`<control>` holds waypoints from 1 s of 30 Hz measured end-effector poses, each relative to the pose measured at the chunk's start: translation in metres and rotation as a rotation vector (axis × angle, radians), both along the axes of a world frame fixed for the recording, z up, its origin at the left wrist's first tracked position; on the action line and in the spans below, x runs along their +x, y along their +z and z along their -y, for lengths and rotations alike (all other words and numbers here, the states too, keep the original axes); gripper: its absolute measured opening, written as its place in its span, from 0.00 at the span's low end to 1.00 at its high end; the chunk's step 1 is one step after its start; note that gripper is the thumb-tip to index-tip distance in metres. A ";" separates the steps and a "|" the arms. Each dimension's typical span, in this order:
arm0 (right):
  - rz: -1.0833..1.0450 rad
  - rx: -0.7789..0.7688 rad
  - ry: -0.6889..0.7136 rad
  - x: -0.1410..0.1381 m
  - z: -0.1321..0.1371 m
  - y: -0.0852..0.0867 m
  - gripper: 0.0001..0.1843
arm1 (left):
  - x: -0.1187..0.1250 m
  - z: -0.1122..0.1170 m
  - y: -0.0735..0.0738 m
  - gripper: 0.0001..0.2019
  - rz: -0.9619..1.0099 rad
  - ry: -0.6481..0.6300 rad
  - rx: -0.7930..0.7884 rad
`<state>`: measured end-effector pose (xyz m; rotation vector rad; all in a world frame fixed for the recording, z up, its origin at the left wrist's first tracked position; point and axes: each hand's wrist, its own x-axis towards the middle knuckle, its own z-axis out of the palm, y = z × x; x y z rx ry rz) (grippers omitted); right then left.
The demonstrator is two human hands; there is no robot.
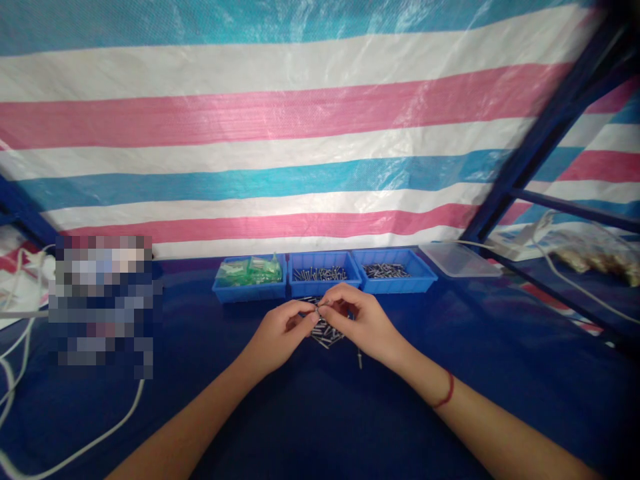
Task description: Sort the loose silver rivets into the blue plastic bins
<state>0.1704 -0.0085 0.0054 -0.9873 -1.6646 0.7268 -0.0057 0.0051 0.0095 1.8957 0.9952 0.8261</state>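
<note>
My left hand (281, 333) and my right hand (359, 319) meet over a blue table, fingertips pinched together on a small metal pin (321, 305). Beneath them lies a loose pile of small metal pins (324, 331). One stray pin (359, 359) lies just right of the pile, below my right hand. A red string circles my right wrist. Behind the hands stand three blue trays: the left tray (249, 291) holds green plastic parts, the middle tray (323, 284) and the right tray (397, 281) hold metal pins.
A clear plastic lid or box (459, 260) sits right of the trays. White cables (75, 453) run along the left side. A blue metal frame (530, 153) rises at the right. A striped tarp (280, 133) hangs behind the table.
</note>
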 end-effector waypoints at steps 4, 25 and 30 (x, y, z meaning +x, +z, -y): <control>-0.009 -0.003 0.012 0.000 0.000 0.000 0.05 | 0.000 -0.001 -0.001 0.12 -0.033 -0.019 0.037; 0.106 0.073 0.016 0.003 -0.003 -0.002 0.03 | -0.002 0.000 -0.001 0.08 0.040 0.119 0.108; 0.247 0.212 -0.052 0.013 -0.008 0.003 0.03 | -0.002 0.001 0.000 0.08 -0.042 0.112 0.208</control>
